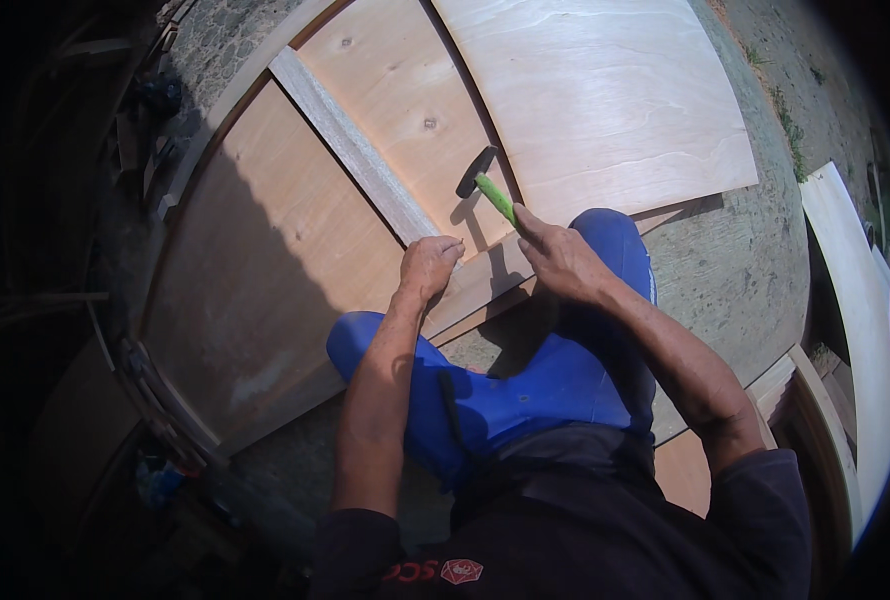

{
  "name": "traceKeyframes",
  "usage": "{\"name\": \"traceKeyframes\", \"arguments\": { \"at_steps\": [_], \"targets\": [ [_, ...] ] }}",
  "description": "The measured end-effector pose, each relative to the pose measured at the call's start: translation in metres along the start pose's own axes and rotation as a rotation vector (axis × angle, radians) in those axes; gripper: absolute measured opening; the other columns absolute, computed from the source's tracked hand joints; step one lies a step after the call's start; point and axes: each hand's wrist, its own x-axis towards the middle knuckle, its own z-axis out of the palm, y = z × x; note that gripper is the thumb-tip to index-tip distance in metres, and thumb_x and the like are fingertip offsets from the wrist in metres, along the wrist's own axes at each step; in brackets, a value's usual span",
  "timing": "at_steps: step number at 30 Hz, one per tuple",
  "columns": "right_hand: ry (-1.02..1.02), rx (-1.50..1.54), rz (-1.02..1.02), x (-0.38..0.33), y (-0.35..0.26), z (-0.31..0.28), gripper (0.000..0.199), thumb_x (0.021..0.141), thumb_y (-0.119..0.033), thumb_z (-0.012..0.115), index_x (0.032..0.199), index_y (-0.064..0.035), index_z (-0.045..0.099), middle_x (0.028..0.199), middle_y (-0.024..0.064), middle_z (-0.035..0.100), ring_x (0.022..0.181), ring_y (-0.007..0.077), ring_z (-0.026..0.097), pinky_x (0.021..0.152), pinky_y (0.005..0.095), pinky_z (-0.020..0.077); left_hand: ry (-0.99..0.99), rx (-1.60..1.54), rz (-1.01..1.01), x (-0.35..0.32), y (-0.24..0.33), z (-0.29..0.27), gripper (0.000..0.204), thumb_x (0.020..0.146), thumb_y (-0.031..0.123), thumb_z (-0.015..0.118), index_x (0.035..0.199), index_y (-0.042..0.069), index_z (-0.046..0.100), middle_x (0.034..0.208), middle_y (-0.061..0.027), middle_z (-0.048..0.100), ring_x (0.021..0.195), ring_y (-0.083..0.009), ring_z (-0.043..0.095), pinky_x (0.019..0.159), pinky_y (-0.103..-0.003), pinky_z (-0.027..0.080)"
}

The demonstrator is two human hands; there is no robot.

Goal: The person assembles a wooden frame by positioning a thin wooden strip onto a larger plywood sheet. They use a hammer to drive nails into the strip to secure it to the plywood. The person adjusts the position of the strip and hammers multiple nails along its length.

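My right hand (pixel 565 259) is wrapped round the green handle of a hammer (pixel 495 198), its dark head raised over the wooden frame and casting a shadow on it. Closed in a pinch, my left hand (pixel 429 268) rests at the near end of a grey-brown wooden crossbar (pixel 355 150). A tiny thin piece that looks like a nail (pixel 462 241) shows at its fingertips. The crossbar lies across a light plywood panel (pixel 265 210) and meets the near frame rail (pixel 480 283) beside my left hand.
A paler plywood sheet (pixel 605 100) covers the frame's right part. My knees, in blue trousers (pixel 535 385), are spread at the near rail. Rough concrete floor (pixel 730 270) lies to the right, with a pale curved board (pixel 850 310) beyond. Wood scraps (pixel 130 140) are in shadow at far left.
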Motion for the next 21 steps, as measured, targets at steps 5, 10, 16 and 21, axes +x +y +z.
{"name": "traceKeyframes", "arguments": {
  "at_steps": [5, 10, 16, 21],
  "targets": [
    [-0.220, -0.057, 0.108, -0.009, 0.015, 0.010, 0.058, 0.102, -0.020, 0.051, 0.154, -0.0031, 0.032, 0.119, 0.0345, 0.062, 0.118, 0.0461, 0.059, 0.101, 0.0485, 0.0470, 0.011, -0.009, 0.023, 0.001, 0.007, 0.000, 0.033, 0.089, 0.036, 0.061, 0.097, 0.008, 0.077, 0.087, -0.0174, 0.073, 0.084, -0.0341, 0.071, 0.077, -0.041, 0.054],
    [0.014, 0.059, 0.141, -0.010, -0.002, 0.003, 0.059, 0.101, -0.021, 0.052, 0.154, -0.0040, 0.033, 0.118, 0.0355, 0.062, 0.117, 0.0470, 0.059, 0.101, 0.0493, 0.0467, 0.029, 0.023, 0.007, -0.001, 0.000, 0.001, 0.032, 0.089, 0.035, 0.062, 0.094, 0.007, 0.076, 0.086, -0.0175, 0.073, 0.084, -0.0337, 0.071, 0.077, -0.041, 0.054],
    [-0.145, -0.029, 0.008, -0.010, 0.003, 0.007, 0.058, 0.100, -0.019, 0.053, 0.154, -0.0045, 0.034, 0.121, 0.0338, 0.062, 0.115, 0.0468, 0.061, 0.100, 0.0477, 0.0482, 0.042, -0.011, 0.023, 0.002, -0.001, 0.002, 0.031, 0.089, 0.034, 0.064, 0.092, 0.005, 0.076, 0.086, -0.0133, 0.074, 0.081, -0.0328, 0.071, 0.075, -0.041, 0.053],
    [-0.133, -0.032, 0.037, -0.002, 0.002, -0.002, 0.054, 0.098, -0.016, 0.053, 0.148, -0.0020, 0.040, 0.111, 0.0329, 0.066, 0.105, 0.0472, 0.064, 0.092, 0.0513, 0.0505, 0.128, -0.014, -0.061, -0.003, 0.003, 0.007, 0.030, 0.086, 0.034, 0.068, 0.100, 0.007, 0.069, 0.081, -0.0153, 0.072, 0.080, -0.0326, 0.070, 0.073, -0.043, 0.052]
  ]
}}
